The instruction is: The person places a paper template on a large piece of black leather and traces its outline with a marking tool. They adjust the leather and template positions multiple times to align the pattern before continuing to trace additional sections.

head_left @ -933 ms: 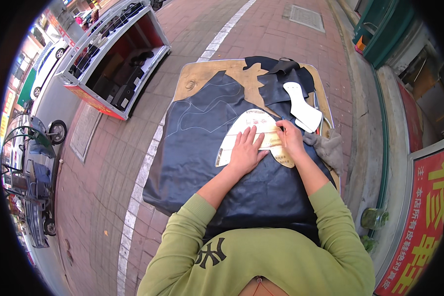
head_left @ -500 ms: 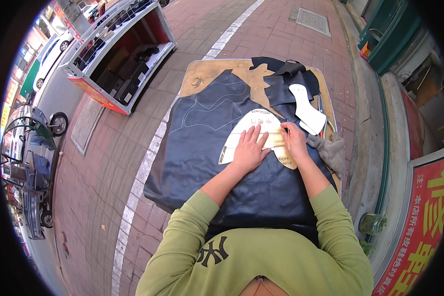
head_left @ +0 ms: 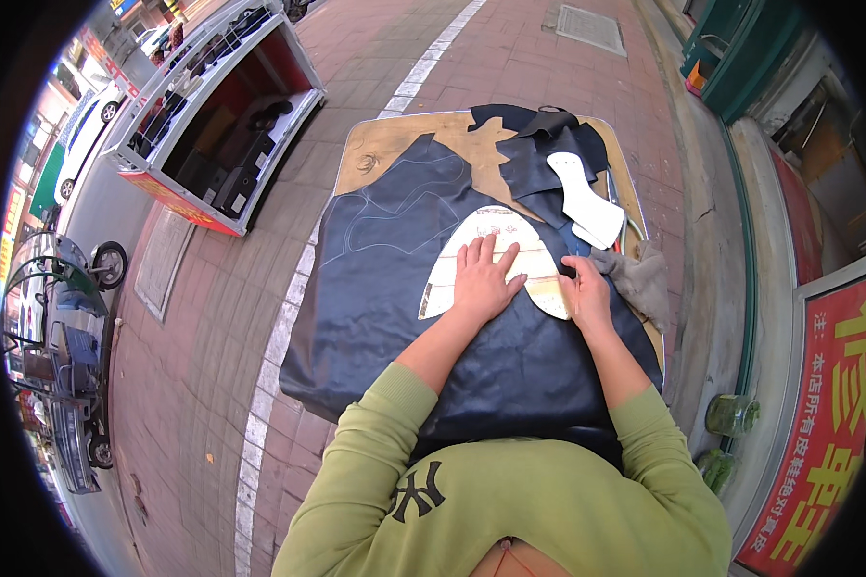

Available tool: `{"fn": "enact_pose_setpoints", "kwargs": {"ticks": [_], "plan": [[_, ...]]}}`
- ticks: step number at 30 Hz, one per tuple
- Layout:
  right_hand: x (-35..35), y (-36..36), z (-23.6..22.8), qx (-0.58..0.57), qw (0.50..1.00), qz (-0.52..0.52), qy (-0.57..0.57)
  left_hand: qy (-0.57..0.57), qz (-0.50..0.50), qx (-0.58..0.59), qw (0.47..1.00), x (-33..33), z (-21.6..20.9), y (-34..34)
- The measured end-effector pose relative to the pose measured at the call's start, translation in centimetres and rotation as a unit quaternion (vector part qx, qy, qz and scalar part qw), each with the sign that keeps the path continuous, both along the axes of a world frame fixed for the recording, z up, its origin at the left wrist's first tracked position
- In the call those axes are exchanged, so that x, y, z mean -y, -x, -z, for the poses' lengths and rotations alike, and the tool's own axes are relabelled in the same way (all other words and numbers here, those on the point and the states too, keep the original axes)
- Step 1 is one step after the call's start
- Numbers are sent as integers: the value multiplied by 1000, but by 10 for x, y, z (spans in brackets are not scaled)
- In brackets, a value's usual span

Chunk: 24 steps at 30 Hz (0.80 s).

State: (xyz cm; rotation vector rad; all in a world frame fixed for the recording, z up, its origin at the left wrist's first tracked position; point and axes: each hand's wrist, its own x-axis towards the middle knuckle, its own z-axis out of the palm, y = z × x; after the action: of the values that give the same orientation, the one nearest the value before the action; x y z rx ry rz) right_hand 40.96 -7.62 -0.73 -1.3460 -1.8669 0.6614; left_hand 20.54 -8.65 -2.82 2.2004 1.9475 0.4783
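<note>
A pale, U-shaped card pattern (head_left: pixel 499 228) with a rounded far end lies on a sheet of black leather (head_left: pixel 385 317). My left hand (head_left: pixel 485 286) is spread flat over the pattern's middle, pressing it against the leather. At the pattern's right edge, my right hand (head_left: pixel 588 296) is closed in a pinch around a slim pen, mostly hidden by the fingers. Thin pale outlines (head_left: pixel 394 219) curve across the leather to the far left of the pattern. A white card pattern (head_left: pixel 579 204) of another shape rests beyond my right hand.
The leather covers most of a wooden table (head_left: pixel 368 154) and hangs over its near edge. Black leather scraps (head_left: pixel 539 159) lie at the far right, a grey rag (head_left: pixel 642 279) at the right edge. A display cart (head_left: pixel 231 125) stands on the pavement at left; glass jars (head_left: pixel 731 415) stand at right.
My right hand has moved nearer to me along the pattern's right edge, its fingers more curled. My left hand stays flat on the pattern. The whole view has shifted slightly.
</note>
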Motion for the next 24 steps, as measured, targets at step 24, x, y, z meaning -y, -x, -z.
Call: {"fn": "enact_pose_setpoints", "kwargs": {"ticks": [24], "plan": [[65,-17,5,104,979,-43,-168,2,4,-46,999,-3,2,-3]]}}
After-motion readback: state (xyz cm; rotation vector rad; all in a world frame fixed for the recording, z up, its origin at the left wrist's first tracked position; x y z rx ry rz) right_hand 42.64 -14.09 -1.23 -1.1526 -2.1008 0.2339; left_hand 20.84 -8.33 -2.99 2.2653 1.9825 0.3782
